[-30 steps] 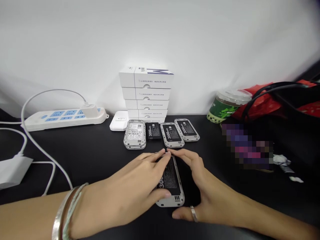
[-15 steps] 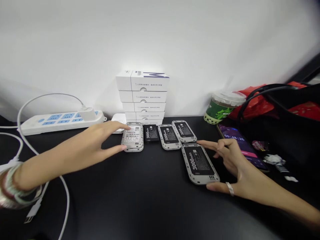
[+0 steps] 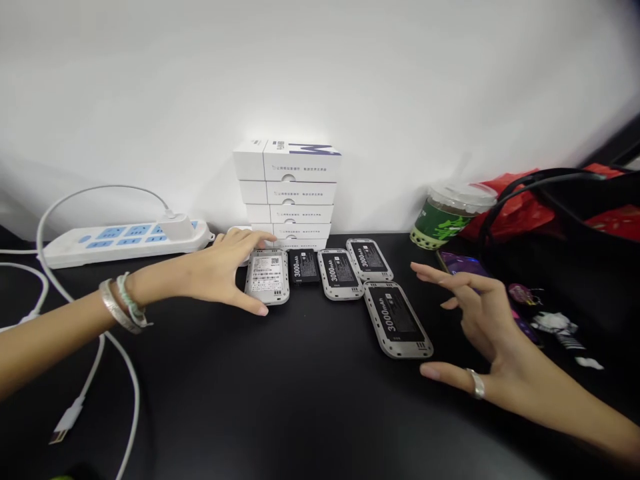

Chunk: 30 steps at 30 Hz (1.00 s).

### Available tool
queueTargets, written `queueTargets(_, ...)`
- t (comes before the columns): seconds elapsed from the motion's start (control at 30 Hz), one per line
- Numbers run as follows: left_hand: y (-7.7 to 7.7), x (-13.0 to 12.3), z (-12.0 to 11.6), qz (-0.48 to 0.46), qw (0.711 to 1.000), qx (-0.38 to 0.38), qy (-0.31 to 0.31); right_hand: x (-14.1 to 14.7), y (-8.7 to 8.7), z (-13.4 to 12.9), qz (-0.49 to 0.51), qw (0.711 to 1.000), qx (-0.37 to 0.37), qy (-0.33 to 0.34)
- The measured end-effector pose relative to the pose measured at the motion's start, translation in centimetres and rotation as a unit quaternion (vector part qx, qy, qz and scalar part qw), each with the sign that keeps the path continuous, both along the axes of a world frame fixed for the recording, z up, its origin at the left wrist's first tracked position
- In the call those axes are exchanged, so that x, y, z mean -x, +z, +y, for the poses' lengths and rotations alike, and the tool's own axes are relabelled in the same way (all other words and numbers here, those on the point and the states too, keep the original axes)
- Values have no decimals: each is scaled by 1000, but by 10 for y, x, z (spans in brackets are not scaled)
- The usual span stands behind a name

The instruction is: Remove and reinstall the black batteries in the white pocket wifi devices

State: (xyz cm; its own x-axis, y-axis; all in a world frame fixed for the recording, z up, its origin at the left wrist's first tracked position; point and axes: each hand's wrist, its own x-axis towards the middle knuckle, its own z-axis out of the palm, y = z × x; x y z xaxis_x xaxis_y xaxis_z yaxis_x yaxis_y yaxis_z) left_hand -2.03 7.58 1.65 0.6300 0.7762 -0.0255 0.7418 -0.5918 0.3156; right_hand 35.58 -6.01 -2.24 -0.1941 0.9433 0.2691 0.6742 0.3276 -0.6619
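Observation:
My left hand [image 3: 220,267] reaches around the leftmost pocket device [image 3: 267,275], its thumb by the near edge and its fingers by the far edge; I cannot tell if they touch it. This device shows a printed label with a QR code. Just right of it lies a loose black 3000mAh battery [image 3: 303,265]. Further right are three grey-framed devices with black batteries in them: one in the middle [image 3: 341,273], one behind [image 3: 369,259] and one nearer [image 3: 398,320]. My right hand [image 3: 483,327] is open to the right of the nearest device, apart from it, holding nothing.
A stack of white boxes [image 3: 300,167] stands against the wall. A white power strip [image 3: 125,244] with a plugged-in charger and cables [image 3: 131,373] is at left. At right are a drink cup [image 3: 445,217], a phone [image 3: 457,262], red plastic [image 3: 530,203] and a black bag [image 3: 590,267].
My right hand has let go of the nearest device and drawn off to the right. My left hand has moved from touching the leftmost device's label to spanning its far and near edges.

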Motion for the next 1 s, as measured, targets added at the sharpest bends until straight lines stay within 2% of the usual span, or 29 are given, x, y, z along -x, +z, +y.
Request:
queueTargets(0.1,0,-6,-4,-4,1000,5,14,7,2,-3,5,1000,0,24)
queueTargets(0.27,-2,-10,-24,-33,997,-55,33,17,5,-7,17,998,-14,54)
queueTargets(0.33,-5,-16,-43,-68,996,-52,6,23,8,-9,3,998,-19,67)
queueTargets(0.4,-9,-25,-66,-95,995,-19,-36,32,10,-10,-42,995,-22,87)
queueTargets(0.5,-16,-41,-95,-119,989,54,-76,49,11,-10,-130,979,-18,157)
queueTargets(0.57,-20,-49,-103,-126,984,75,-106,62,9,-9,-179,960,-28,214)
queueTargets(0.63,-21,-52,-99,-127,981,78,-122,72,6,-8,-218,944,-57,241)
queueTargets(0.7,-20,-52,-84,-128,985,52,-108,79,4,-8,-239,937,-89,238)
queueTargets(0.83,-22,-50,-34,-79,990,-99,-60,81,2,-8,-240,935,-136,224)
queueTargets(0.93,-29,-51,-5,-48,991,-110,-59,79,0,-9,-234,936,-139,224)
queueTargets(1.0,-33,-53,4,-29,992,-104,-63,77,-2,-10,-229,938,-127,226)
